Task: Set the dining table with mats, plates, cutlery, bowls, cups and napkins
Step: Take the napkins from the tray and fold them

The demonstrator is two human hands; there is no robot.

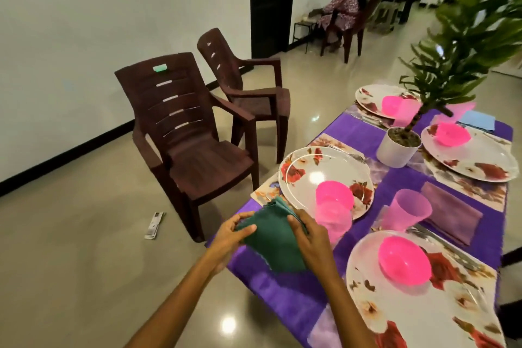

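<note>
Gripping green napkin [272, 237], left hand [231, 237], right hand [309, 240]; no legible writing

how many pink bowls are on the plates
4: one on the nearest plate, one on the left-middle plate, one on the right plate, one on the far plate.

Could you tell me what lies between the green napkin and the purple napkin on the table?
In the head view, two cups lie between the green napkin and purple napkin: a pink cup, then a purple cup.

Two brown chairs [195, 133] stand beside a potted plant [401, 147].
</note>
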